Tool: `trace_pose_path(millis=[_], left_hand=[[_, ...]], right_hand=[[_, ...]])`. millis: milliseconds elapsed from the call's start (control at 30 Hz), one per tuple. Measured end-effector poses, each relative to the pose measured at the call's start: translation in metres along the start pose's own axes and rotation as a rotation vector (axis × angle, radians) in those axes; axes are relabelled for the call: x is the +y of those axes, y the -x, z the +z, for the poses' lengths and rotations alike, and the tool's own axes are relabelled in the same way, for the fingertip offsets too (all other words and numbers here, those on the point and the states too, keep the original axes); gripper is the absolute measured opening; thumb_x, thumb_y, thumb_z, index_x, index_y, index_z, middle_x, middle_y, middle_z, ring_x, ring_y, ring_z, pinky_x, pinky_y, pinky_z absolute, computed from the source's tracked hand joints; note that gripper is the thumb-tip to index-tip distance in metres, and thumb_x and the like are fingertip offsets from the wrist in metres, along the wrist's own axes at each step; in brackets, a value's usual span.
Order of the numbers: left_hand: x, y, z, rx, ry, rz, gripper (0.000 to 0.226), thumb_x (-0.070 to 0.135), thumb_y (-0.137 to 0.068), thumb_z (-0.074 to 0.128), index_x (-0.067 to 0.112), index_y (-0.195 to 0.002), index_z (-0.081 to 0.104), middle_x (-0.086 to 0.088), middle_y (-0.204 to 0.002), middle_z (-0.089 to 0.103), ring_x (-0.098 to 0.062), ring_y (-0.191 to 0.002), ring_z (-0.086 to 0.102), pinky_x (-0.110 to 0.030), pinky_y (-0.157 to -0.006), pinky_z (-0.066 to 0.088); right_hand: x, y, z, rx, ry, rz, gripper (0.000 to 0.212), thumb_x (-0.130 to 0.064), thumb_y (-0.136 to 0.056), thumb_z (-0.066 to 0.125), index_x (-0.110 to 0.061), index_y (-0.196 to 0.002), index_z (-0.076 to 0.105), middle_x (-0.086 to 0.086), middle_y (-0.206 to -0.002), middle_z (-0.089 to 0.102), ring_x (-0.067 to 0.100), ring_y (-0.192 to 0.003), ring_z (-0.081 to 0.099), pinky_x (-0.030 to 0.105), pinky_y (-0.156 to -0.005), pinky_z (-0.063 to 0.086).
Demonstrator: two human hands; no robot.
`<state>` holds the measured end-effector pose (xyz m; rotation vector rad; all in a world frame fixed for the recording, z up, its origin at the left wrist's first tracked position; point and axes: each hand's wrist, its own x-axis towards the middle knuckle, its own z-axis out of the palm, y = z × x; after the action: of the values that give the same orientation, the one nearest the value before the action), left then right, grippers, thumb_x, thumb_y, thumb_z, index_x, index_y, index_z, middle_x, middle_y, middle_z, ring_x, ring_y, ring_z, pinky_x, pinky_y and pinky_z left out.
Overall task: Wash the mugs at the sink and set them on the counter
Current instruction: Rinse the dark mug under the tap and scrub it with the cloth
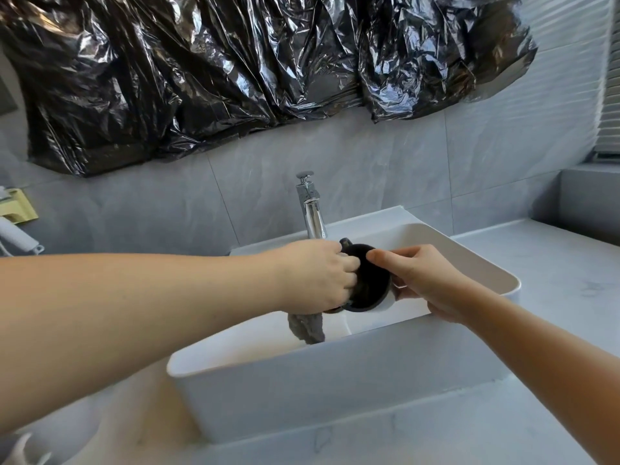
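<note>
A dark mug (pixel 370 283) is held over the white sink basin (pixel 335 380), its base turned toward me and its handle up near the tap. My right hand (pixel 426 283) grips the mug from the right, thumb across the base. My left hand (pixel 318 276) is curled round a grey cloth (pixel 307 327) and presses it against the mug's left side; the cloth's tail hangs below into the basin. The mug's opening is hidden.
A chrome tap (pixel 312 209) rises just behind the hands. Pale marble counter (pixel 553 263) runs to the right of the sink and along the front. Black plastic sheeting (pixel 251 72) covers the wall above. A yellow holder (pixel 16 206) hangs at far left.
</note>
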<state>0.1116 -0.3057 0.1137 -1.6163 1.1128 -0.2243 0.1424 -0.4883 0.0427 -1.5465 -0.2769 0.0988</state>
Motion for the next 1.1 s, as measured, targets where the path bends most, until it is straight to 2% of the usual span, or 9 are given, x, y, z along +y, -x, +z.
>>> trace_pose_path(millis=[133,233,333,467,567,667,800,967,1100], left_hand=[[0.007,-0.017,0.009,-0.116,-0.007,0.004,0.024,0.019,-0.096,0.043,0.024,-0.111,0.062,0.009,-0.118,0.056,-0.021,-0.123,0.043,-0.036,-0.089,0.043],[0.004,-0.021,0.018,-0.069,0.048,-0.005,0.025,0.020,-0.096,0.042,0.026,-0.110,0.062,0.011,-0.119,0.053,-0.017,-0.127,0.040,-0.036,-0.091,0.042],[0.004,-0.016,0.024,-0.030,0.022,0.003,0.024,0.020,-0.097,0.042,0.028,-0.110,0.060,0.013,-0.119,0.052,-0.015,-0.126,0.040,-0.032,-0.080,0.038],[0.001,-0.002,0.024,0.072,0.042,0.007,0.025,0.016,-0.093,0.039,0.025,-0.103,0.061,0.010,-0.110,0.057,-0.018,-0.116,0.047,-0.035,-0.083,0.044],[-0.005,0.010,0.021,0.072,0.021,-0.005,0.025,0.016,-0.088,0.041,0.025,-0.098,0.062,0.011,-0.105,0.059,-0.017,-0.109,0.050,-0.030,-0.068,0.038],[-0.011,0.016,0.019,0.091,-0.014,-0.019,0.039,0.016,-0.089,0.033,0.020,-0.114,0.062,0.007,-0.115,0.059,-0.019,-0.121,0.050,-0.031,-0.066,0.041],[-0.011,0.018,0.014,0.058,0.019,-0.045,0.038,0.028,-0.091,0.055,0.021,-0.128,0.056,0.010,-0.125,0.055,-0.016,-0.128,0.044,-0.031,-0.061,0.041],[0.004,-0.006,-0.001,-0.129,0.202,-0.064,0.050,0.025,-0.087,0.058,0.029,-0.135,0.045,0.021,-0.134,0.043,-0.012,-0.133,0.031,-0.031,-0.066,0.033],[0.007,-0.013,-0.002,-0.171,0.148,-0.064,0.036,0.025,-0.085,0.061,0.029,-0.121,0.054,0.019,-0.123,0.047,-0.013,-0.129,0.035,-0.030,-0.061,0.026]], right_hand=[[-0.001,0.003,0.000,-0.086,0.044,0.011,0.023,-0.029,-0.090,0.070,-0.007,-0.088,0.078,0.003,-0.070,0.070,0.009,-0.057,0.063,0.026,-0.059,0.056],[-0.001,0.003,-0.004,-0.109,0.055,0.011,0.019,-0.027,-0.091,0.070,-0.009,-0.090,0.079,0.004,-0.073,0.074,0.011,-0.060,0.067,0.023,-0.056,0.054],[0.000,0.001,-0.004,-0.120,0.056,0.015,0.019,-0.028,-0.090,0.071,-0.011,-0.088,0.079,0.008,-0.080,0.076,0.015,-0.066,0.070,0.029,-0.063,0.059],[0.003,-0.002,0.000,-0.123,0.069,0.025,0.026,-0.034,-0.088,0.072,-0.011,-0.083,0.081,0.012,-0.080,0.066,0.021,-0.070,0.061,0.041,-0.075,0.060],[0.003,-0.002,0.002,-0.115,0.067,0.019,0.026,-0.037,-0.087,0.072,-0.013,-0.082,0.081,0.013,-0.080,0.062,0.023,-0.072,0.058,0.045,-0.081,0.059],[0.002,-0.003,-0.001,-0.077,0.047,0.011,0.026,-0.036,-0.087,0.072,-0.012,-0.084,0.081,0.012,-0.080,0.071,0.021,-0.069,0.065,0.040,-0.077,0.060],[0.002,-0.001,0.000,-0.077,0.045,0.005,0.026,-0.035,-0.088,0.072,-0.011,-0.090,0.080,0.019,-0.094,0.076,0.023,-0.074,0.070,0.039,-0.079,0.061],[0.001,0.002,-0.002,-0.110,0.069,0.007,0.027,-0.037,-0.087,0.071,-0.012,-0.090,0.081,0.023,-0.101,0.074,0.040,-0.092,0.071,0.048,-0.091,0.057],[0.001,0.001,-0.003,-0.124,0.061,-0.002,0.021,-0.032,-0.090,0.070,-0.013,-0.092,0.081,0.017,-0.095,0.077,0.024,-0.079,0.071,0.040,-0.083,0.059]])
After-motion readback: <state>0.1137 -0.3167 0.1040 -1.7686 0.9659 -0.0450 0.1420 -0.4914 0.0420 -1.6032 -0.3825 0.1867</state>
